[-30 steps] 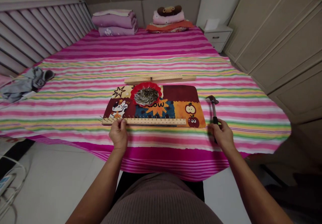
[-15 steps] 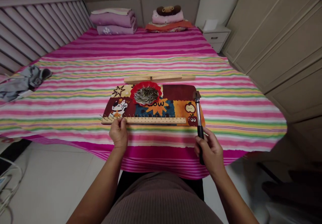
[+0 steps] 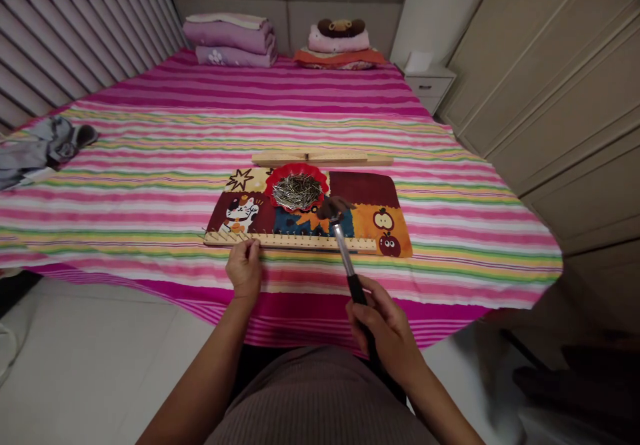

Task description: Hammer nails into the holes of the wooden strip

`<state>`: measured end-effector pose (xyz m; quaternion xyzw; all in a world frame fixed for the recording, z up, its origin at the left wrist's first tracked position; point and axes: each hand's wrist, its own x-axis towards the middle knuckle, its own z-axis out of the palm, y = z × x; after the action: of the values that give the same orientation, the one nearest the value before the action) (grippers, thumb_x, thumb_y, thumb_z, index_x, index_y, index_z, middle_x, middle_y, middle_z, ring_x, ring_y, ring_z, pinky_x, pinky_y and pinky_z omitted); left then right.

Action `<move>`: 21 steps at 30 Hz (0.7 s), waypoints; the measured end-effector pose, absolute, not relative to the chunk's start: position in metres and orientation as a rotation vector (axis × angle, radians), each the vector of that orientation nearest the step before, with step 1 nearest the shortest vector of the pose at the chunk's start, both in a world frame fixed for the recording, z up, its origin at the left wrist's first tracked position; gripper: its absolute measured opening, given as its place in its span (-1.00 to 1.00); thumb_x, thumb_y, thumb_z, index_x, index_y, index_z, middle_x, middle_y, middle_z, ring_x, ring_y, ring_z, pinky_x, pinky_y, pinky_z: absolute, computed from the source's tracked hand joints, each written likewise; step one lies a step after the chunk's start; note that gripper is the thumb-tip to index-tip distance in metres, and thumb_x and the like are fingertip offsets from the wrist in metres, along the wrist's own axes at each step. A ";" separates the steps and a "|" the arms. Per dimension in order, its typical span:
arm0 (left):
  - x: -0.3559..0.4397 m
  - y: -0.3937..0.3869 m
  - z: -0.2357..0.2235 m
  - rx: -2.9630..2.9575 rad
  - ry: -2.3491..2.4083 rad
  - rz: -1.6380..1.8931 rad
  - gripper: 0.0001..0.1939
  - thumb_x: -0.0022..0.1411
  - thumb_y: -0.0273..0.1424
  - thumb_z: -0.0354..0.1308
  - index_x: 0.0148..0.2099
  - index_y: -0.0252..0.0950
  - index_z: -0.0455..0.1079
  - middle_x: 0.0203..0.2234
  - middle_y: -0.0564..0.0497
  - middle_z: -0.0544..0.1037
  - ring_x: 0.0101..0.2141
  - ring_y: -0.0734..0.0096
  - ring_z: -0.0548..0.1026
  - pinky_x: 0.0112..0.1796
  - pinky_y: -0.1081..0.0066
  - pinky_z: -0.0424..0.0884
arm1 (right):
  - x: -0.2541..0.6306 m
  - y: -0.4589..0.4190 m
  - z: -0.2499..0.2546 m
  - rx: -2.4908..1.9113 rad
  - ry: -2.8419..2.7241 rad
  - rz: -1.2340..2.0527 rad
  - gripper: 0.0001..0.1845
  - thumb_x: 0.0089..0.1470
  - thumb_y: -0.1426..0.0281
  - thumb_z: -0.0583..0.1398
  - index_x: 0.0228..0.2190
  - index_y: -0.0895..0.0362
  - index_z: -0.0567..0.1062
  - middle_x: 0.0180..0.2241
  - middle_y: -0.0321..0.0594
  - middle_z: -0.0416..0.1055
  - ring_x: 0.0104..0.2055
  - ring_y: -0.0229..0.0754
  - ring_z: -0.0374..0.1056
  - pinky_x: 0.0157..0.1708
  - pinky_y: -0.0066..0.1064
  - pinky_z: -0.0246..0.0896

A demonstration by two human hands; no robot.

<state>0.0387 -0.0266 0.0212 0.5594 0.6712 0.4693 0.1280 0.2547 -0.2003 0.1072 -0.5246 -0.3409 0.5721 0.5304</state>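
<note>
My right hand (image 3: 383,328) is wrapped round the black grip of a hammer (image 3: 344,248), whose head is blurred and raised over the mat's middle. A long wooden strip (image 3: 320,242) with several nails standing along it lies at the front of a patterned mat (image 3: 365,188). The nails at its left end lean. My left hand (image 3: 245,265) is closed, thumb and finger pinching the strip's near edge left of its middle; whether a nail is between the fingertips I cannot make out. Behind the strip, a red scalloped bowl (image 3: 269,191) holds many loose nails (image 3: 297,191).
More wooden strips (image 3: 320,159) lie behind the mat on the striped bedspread (image 3: 450,231). Grey clothing (image 3: 47,148) lies at the left. Folded purple bedding (image 3: 230,38) and a pillow stack (image 3: 340,45) sit at the headboard. A wardrobe (image 3: 550,131) stands at the right.
My right hand has swung the hammer leftward, from the mat's right edge to over its middle. The left hand stays at the wooden strip. The view has shifted slightly.
</note>
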 end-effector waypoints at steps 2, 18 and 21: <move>0.039 -0.026 0.020 1.655 1.949 1.355 -0.79 0.16 -0.23 0.07 -0.35 -0.25 0.42 -0.42 0.02 0.52 -0.32 0.37 0.45 -0.22 0.37 0.33 | 0.245 -0.196 0.112 -1.255 -0.915 1.443 -0.58 0.12 0.26 0.13 0.02 0.05 0.33 -0.57 -0.46 0.22 -0.66 -0.41 0.12 -0.68 -0.55 -0.04; 0.035 -0.023 0.004 1.901 1.866 1.288 -0.81 0.21 -0.35 0.01 -0.45 -0.22 0.31 -0.53 -0.01 0.39 -0.40 0.33 0.35 -0.33 0.38 0.23 | 0.192 -0.155 0.122 -1.338 -1.077 1.659 -0.65 0.14 0.30 0.07 -0.04 0.09 0.36 -0.53 -0.46 0.21 -0.66 -0.44 0.12 -0.70 -0.59 -0.05; 0.035 -0.023 0.002 1.910 1.862 1.292 -0.80 0.22 -0.36 -0.01 -0.46 -0.22 0.30 -0.53 0.00 0.37 -0.41 0.33 0.33 -0.33 0.38 0.22 | 0.189 -0.155 0.119 -1.358 -1.052 1.668 -0.58 0.13 0.30 0.07 0.03 0.09 0.32 -0.53 -0.46 0.21 -0.67 -0.43 0.11 -0.71 -0.58 -0.05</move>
<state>0.0349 -0.0235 0.0020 0.6420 0.6256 0.4342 0.0887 0.1885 -0.1546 0.1194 -0.5281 -0.4090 0.6485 0.3651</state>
